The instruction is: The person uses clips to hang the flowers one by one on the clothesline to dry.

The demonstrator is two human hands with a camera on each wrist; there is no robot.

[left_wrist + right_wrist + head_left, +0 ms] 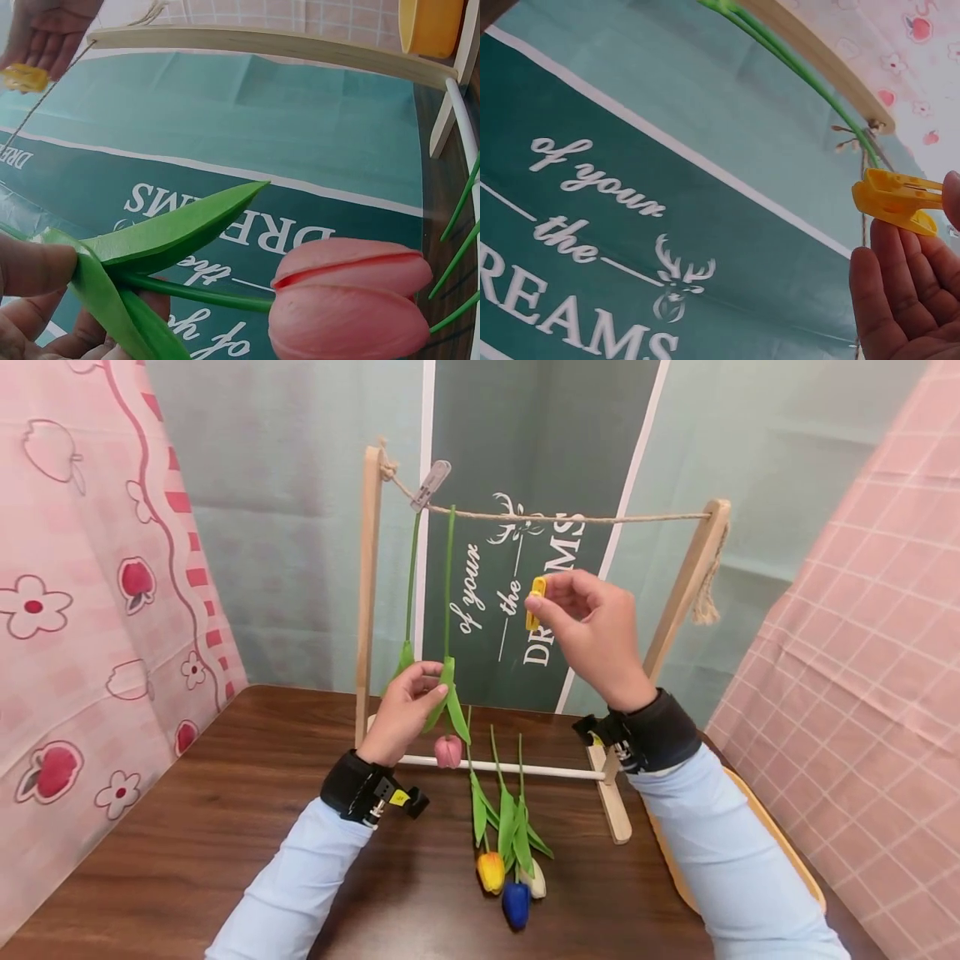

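Light blue sleeves (281,881) meet black wristbands (347,787) bearing black mounts (416,803) with yellow labels (399,797).

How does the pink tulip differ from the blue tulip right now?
Colour: the pink tulip has a pink bloom, the blue tulip a deep blue one.
Pose: the pink tulip is bloom down, its stem reaching up to the rope; the blue tulip lies on the table.
Hold: the left hand grips the pink tulip near its leaves; neither hand touches the blue tulip.
Shared: both have green leaves.

Pink tulip (351,304), yellow clothespin (891,196)
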